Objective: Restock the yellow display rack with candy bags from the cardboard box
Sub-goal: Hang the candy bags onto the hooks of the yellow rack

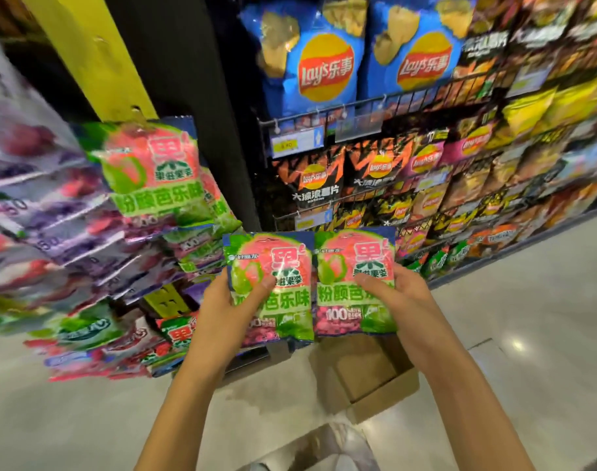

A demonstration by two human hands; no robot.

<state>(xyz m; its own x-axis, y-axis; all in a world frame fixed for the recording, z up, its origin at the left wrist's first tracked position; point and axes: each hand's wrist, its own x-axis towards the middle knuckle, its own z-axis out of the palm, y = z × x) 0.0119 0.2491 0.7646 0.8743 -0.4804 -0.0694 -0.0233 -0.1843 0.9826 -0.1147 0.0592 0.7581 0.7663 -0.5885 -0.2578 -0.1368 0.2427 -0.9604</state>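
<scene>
- The left hand point(222, 311) holds the left candy bag point(290, 311), a green-and-pink packet, by its left edge. The thumb lies curled across the printed front. The other fingers are behind the packet and cannot be seen.
- The right hand point(405, 294) holds the right candy bag point(344, 260), a packet of the same print, by its right edge. The thumb presses on the front, and the rest of the fingers are hidden behind it.
- Both packets are upright with their fronts toward the camera. They are held side by side in the air with their inner edges touching.
- The cardboard box point(378, 382) stands on the pale floor point(528, 334) directly below the two held packets. It is open at the top and plain brown card shows inside. The packets cover its far part.
- The yellow display rack point(86, 52) rises on the left.
- A hanging bag point(154, 171) of the same green-and-pink print sits high on the rack, just under the yellow panel. More packets of that kind hang behind and below it.
- Farther left on the rack are rows of purple bags point(52, 212), blurred.
- To the right, well apart from the hands, wire shelves point(324, 112) carry snacks. Blue chip bags point(310, 59) fill the top row and black chip bags point(310, 178) hang beneath them.
</scene>
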